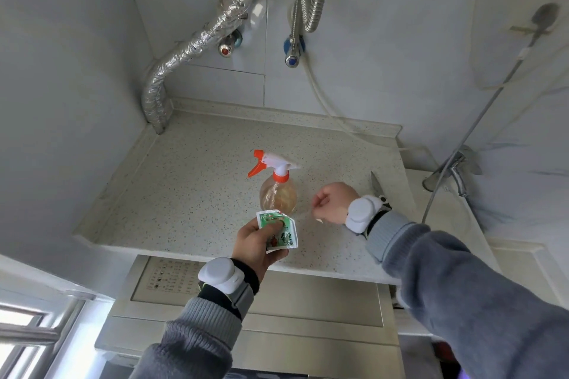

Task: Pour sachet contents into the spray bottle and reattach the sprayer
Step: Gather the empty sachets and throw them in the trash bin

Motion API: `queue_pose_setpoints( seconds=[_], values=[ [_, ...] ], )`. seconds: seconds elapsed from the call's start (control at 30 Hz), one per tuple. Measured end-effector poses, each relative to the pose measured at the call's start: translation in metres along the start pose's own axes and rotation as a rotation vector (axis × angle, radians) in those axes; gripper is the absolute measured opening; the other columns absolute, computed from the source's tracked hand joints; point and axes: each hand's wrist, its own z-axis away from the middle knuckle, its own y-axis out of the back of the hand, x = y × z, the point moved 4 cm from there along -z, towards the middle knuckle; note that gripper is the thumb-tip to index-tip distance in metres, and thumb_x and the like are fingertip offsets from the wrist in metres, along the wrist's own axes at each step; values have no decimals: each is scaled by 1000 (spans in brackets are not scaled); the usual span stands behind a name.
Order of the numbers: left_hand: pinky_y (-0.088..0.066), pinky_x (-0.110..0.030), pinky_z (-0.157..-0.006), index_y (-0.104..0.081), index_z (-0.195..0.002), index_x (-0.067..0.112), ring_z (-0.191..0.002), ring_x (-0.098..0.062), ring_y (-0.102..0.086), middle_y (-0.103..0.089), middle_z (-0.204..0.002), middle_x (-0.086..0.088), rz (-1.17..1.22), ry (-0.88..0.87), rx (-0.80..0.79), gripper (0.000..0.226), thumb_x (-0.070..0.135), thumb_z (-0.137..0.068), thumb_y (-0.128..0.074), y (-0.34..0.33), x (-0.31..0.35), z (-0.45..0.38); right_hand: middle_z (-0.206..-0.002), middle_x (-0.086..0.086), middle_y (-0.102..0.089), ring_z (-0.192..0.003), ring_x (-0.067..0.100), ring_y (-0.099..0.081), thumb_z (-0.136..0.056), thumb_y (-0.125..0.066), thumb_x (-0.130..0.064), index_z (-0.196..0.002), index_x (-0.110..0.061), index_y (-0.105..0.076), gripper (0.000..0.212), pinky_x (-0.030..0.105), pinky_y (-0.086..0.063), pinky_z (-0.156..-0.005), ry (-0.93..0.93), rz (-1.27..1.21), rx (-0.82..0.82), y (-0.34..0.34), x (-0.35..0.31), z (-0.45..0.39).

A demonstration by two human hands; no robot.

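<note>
A clear spray bottle [278, 196] with amber liquid stands on the speckled countertop [191, 194]. Its white and orange sprayer [272, 163] sits on the neck, nozzle pointing left. My left hand [255, 243] pinches a green printed sachet [278, 231] just in front of the bottle. My right hand [334, 201] hovers to the right of the bottle with its fingers curled. A small white scrap shows at the right hand's lower edge; whether the hand holds it is unclear.
Scissors [377, 184] lie on the counter behind my right wrist. Foil-wrapped pipes [191, 49] and valves run down the back wall. A shower tap and hose [455, 172] are at the right. A washing machine [261, 311] sits under the counter's front edge.
</note>
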Motion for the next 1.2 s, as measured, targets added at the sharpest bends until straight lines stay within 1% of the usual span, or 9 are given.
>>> queue_pose_setpoints(
  seconds=[0.07, 0.13, 0.27, 0.33, 0.53, 0.67, 0.93, 1.03, 1.2],
  values=[
    [-54, -32, -52, -71, -81, 9, -60, -24, -67, -71, -71, -12, -13, 13, 13, 11, 0, -84, -65, -7, -4, -1, -58, -12, -67, -54, 5, -64, -75, -77, -16, -75, -23, -68, 11, 23, -54, -59, 46, -107, 30, 16, -1, 8],
    [-55, -33, -55, -70, -88, 8, -64, -25, -69, -73, -75, -12, -23, 19, 35, 8, 2, -85, -65, -15, -8, -1, -55, -6, -69, -48, 6, -63, -75, -78, -17, -75, -18, -71, 7, 25, -56, -56, 95, -171, 57, 26, -5, 16],
    [-57, -36, -59, -68, -95, 7, -78, -29, -70, -74, -81, -12, -13, 8, 52, 10, 4, -85, -66, -35, -10, -1, -63, 1, -73, -55, 12, -70, -75, -78, -12, -74, -17, -72, 7, 22, -57, -56, 154, -305, 64, 26, -14, 29],
    [-57, -36, -60, -68, -96, 6, -77, -29, -71, -75, -79, -11, -2, 9, 22, 12, 5, -84, -68, -47, -10, 0, -63, -1, -73, -57, 12, -72, -75, -77, -12, -73, -20, -72, 10, 22, -58, -57, 179, -314, 56, 24, -15, 33],
    [-56, -34, -61, -69, -93, 8, -74, -21, -72, -74, -82, -10, -19, -55, -98, 11, 3, -85, -67, -74, -11, 5, -56, -20, -65, -59, -8, -63, -70, -80, -23, -61, -39, -64, 24, 11, -50, -62, 229, -160, 215, 32, -1, 43],
    [-56, -30, -59, -67, -97, 5, -72, -19, -71, -73, -81, -9, -54, -54, -121, 12, -1, -87, -63, -92, -22, 8, -62, -17, -67, -61, -9, -62, -68, -82, -26, -62, -36, -63, 22, 5, -44, -54, 220, -205, 291, 39, 26, 54],
    [-55, -29, -55, -67, -94, 6, -67, -19, -69, -73, -75, -7, -77, -71, -123, 12, -2, -86, -64, -114, -21, 7, -73, -18, -65, -64, -15, -56, -77, -79, -30, -76, -30, -70, 8, 0, -40, -59, 257, -221, 373, 56, 41, 70],
    [-55, -29, -53, -67, -93, 5, -66, -20, -69, -73, -74, -8, -72, -61, -131, 12, -3, -85, -64, -115, -21, 6, -80, -17, -67, -64, -12, -56, -81, -75, -32, -83, -28, -71, 6, 0, -41, -61, 215, -253, 393, 65, 48, 82],
    [-56, -29, -54, -69, -90, 7, -65, -20, -68, -73, -75, -7, -130, -54, -215, 12, -3, -85, -65, -126, -29, 11, -72, -21, -63, -61, -15, -53, -83, -70, -27, -82, -29, -70, 2, 1, -40, -59, 80, -268, 424, 76, 73, 119]
  ],
)
